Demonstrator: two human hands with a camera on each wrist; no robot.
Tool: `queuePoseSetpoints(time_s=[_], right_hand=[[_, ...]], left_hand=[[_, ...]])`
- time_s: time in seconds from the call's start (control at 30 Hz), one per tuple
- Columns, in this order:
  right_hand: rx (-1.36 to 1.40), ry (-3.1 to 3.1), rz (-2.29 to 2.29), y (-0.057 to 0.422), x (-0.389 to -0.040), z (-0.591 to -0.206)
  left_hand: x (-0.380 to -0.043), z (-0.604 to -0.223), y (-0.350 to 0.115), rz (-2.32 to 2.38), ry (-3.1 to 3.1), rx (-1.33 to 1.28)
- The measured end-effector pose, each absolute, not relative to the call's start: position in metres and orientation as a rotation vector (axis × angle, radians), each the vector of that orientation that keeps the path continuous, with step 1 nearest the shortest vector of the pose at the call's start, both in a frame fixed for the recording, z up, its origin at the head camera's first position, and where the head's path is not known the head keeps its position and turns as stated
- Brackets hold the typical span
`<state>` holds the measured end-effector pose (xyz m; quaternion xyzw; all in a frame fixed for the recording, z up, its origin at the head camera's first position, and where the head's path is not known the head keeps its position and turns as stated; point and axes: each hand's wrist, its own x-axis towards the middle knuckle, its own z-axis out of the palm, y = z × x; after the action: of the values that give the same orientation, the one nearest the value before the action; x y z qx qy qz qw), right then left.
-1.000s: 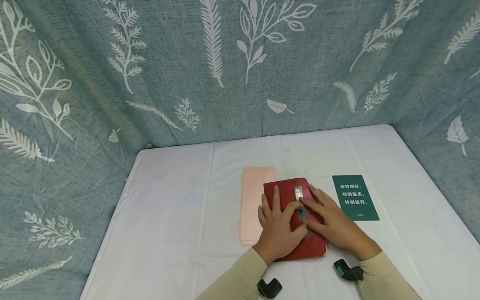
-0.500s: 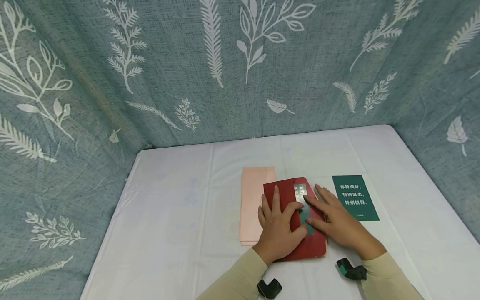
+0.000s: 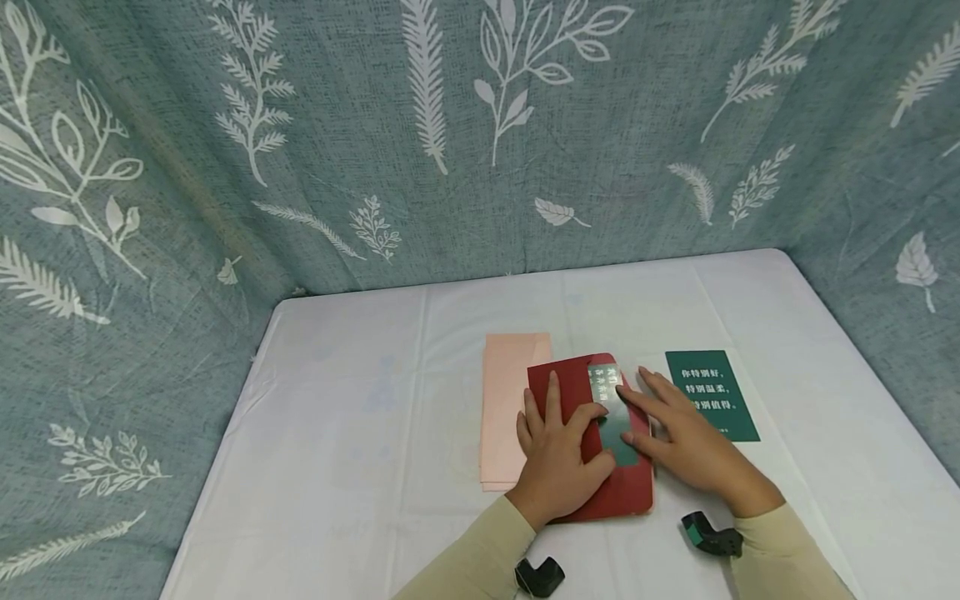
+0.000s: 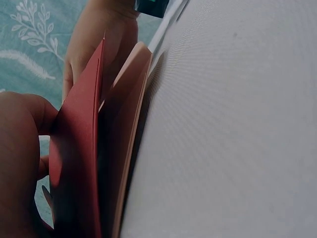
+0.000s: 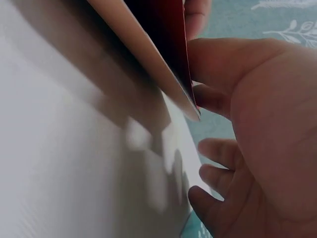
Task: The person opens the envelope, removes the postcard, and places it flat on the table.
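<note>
Surface: one counter (image 3: 337,417), dressed in white cloth with visible fold lines and faint bluish patches, its far corners rounded.
Enclosure: one blue-green curtain (image 3: 337,117), printed with white leaf sprays, hung behind the counter and along both sides.
Item: one red booklet (image 3: 615,492), right of the counter's middle, towards the person; in the left wrist view we see its cover standing apart from a paler layer beneath.
Item: one green strip (image 3: 615,425) on that cover, with white characters at its upper end.
Item: one pink paper (image 3: 501,408), flat, its right side overlapped by the booklet.
Item: one green card (image 3: 708,379), lettered in white, right of the booklet, partly hidden by the right hand (image 3: 690,450).
Hands: we record the left hand (image 3: 558,467) resting on the cover, fingers spread and unclenched, thumb and index finger beside the strip. The right hand's index finger and thumb touch the strip's right side; its other fingers are released, loosely extended.
Worn: two pale sleeves (image 3: 480,554).
</note>
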<state>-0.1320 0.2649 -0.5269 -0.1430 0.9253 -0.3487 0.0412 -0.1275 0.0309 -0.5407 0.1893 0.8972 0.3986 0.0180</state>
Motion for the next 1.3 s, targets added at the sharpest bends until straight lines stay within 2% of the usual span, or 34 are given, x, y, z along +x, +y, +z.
queuePoseSetpoints(time_s=[1.07, 1.3], right_hand=[[-0.503, 2.833, -1.160, 0.290, -0.133, -0.524], [-0.540, 2.826, -1.416, 0.289, -0.134, -0.524]], left_hand=[[-0.126, -0.541, 0.030, 1.247, 2.774, 0.571], [-0.126, -0.541, 0.031, 1.252, 2.771, 0.563]])
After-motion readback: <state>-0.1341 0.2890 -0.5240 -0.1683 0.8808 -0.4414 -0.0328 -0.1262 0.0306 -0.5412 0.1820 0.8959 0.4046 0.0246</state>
